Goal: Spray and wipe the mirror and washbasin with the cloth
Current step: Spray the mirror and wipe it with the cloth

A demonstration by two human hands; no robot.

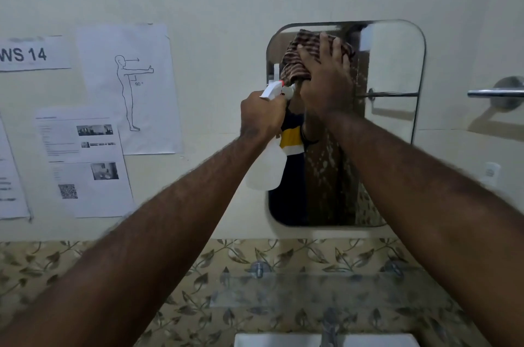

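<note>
Lettering "WS 14" shows on a paper sign point(31, 54) taped to the wall; beside it a figure diagram point(129, 88) is marked "90°". Left hand point(262, 114) is wrapped around a white spray bottle point(268, 161) at the mirror's point(394, 69) left edge. Right hand point(326, 74), fingers spread, presses a striped cloth point(297, 60) flat against the upper glass. Washbasin point(272, 340) sits at the bottom edge.
</note>
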